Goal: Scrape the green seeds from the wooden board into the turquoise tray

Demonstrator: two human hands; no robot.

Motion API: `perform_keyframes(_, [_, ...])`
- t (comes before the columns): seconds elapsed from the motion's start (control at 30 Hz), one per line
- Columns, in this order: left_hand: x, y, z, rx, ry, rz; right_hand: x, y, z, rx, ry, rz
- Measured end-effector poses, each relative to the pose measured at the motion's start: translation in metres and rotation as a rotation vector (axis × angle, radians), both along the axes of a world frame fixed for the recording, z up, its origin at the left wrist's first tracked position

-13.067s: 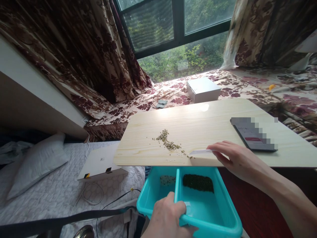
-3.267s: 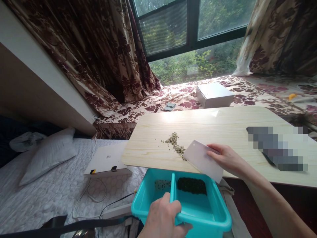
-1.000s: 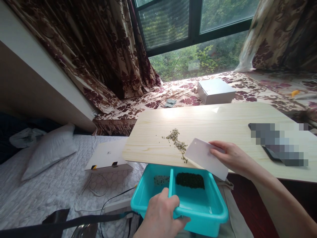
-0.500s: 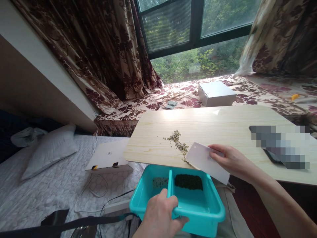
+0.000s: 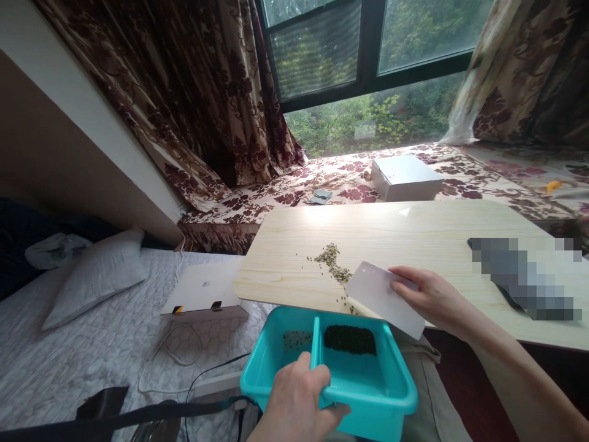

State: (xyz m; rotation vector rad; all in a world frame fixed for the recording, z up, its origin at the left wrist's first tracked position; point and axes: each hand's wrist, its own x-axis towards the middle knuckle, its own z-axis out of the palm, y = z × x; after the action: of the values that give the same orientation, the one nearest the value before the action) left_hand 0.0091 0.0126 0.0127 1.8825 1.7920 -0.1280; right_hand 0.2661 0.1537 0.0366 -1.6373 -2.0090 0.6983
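Observation:
My left hand [image 5: 301,396] is closed around the front rim and divider of a turquoise two-compartment bin [image 5: 400,383], held just below the table's near edge. Dark granules [image 5: 350,339] lie in the bin's right compartment; a thin scatter of small pieces [image 5: 297,339] lies in the left one. With fingers and thumb, my right hand [image 5: 426,298] grips a flat white plastic scraper [image 5: 384,298], tilted against the tabletop. Left of the scraper, a trail of small greenish-brown seeds [image 5: 334,264] runs toward the table edge above the bin.
The pale wooden table [image 5: 437,233] carries a blurred-out dark object [image 5: 519,276] at right. A grey-white box [image 5: 407,177] sits on the flowered window seat behind. At left, a white box [image 5: 205,285], cables and a pillow [image 5: 99,279] lie on the quilted bed [image 5: 115,344].
The seeds beside the scraper's lower corner are more thinly scattered near the table edge. Both hands keep their grips, and the view has shifted slightly.

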Motion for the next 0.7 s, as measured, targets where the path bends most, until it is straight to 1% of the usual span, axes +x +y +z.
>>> perform_keyframes(0.13, [0.000,0.000,0.002,-0.015,0.002,0.006,-0.003,0.001,-0.002,0.021,-0.004,0.022])
perform_keyframes(0.23, [0.000,0.001,0.004,-0.016,0.003,0.003,-0.005,0.000,-0.003,0.010,-0.012,0.044])
perform_keyframes(0.43, [-0.001,0.000,0.004,-0.007,-0.006,0.009,-0.010,0.005,-0.007,-0.017,-0.008,0.017])
perform_keyframes(0.53, [-0.004,-0.001,0.004,0.018,-0.016,0.015,-0.018,0.002,-0.007,-0.025,-0.003,0.054])
perform_keyframes(0.6, [-0.006,-0.002,0.003,0.035,-0.014,0.013,-0.022,-0.003,-0.005,-0.033,0.000,0.108])
perform_keyframes(0.67, [-0.007,-0.003,0.004,0.046,-0.011,0.006,-0.021,-0.009,-0.001,-0.040,0.007,0.155])
perform_keyframes(0.7, [-0.008,-0.003,0.004,0.050,-0.011,0.005,-0.019,-0.010,0.001,-0.038,0.010,0.156])
